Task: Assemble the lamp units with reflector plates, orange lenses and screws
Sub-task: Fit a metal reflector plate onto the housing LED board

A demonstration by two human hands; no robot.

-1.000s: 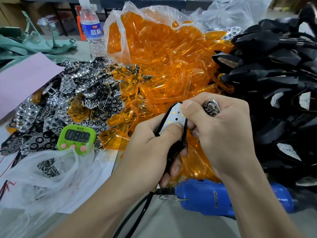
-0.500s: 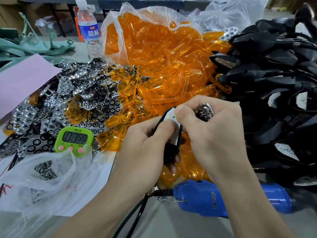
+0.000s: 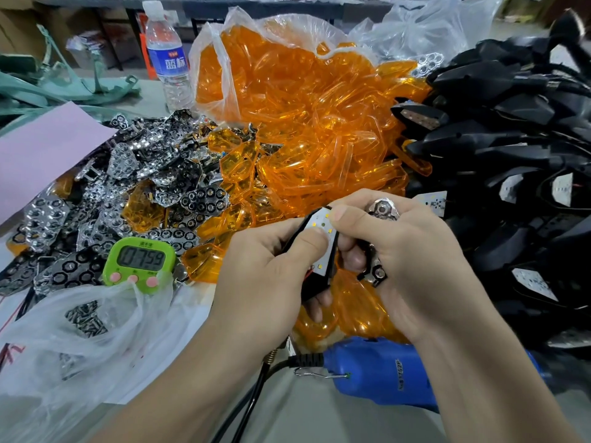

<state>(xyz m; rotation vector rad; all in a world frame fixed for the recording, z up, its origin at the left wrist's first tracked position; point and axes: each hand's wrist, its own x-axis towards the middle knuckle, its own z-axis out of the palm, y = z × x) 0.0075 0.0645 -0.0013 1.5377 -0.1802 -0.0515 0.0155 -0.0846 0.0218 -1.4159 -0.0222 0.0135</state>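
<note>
**A:** Where's the lamp unit point(image 3: 312, 290)?

**B:** Low over the counter point(image 3: 153, 94), clamped in the left hand point(image 3: 265, 266) grip, thumb on its white LED board point(image 3: 321, 219). The right hand point(image 3: 409, 260) grip is curled round a reflector plate point(image 3: 382, 210), with its thumb on the board too.

**A:** What could go wrong?

**B:** If the board beds in crooked, the plate probably won't seat over the LEDs. A red wire point(image 3: 307, 274) shows at the board's edge (thin, hard to trace) and could get pinched. The plate is only tucked in the fingers, so it might drop among the orange lenses point(image 3: 303, 123). Both hands are full, and the screws point(image 3: 84, 318) and electric screwdriver point(image 3: 383, 372) lie apart.
</note>
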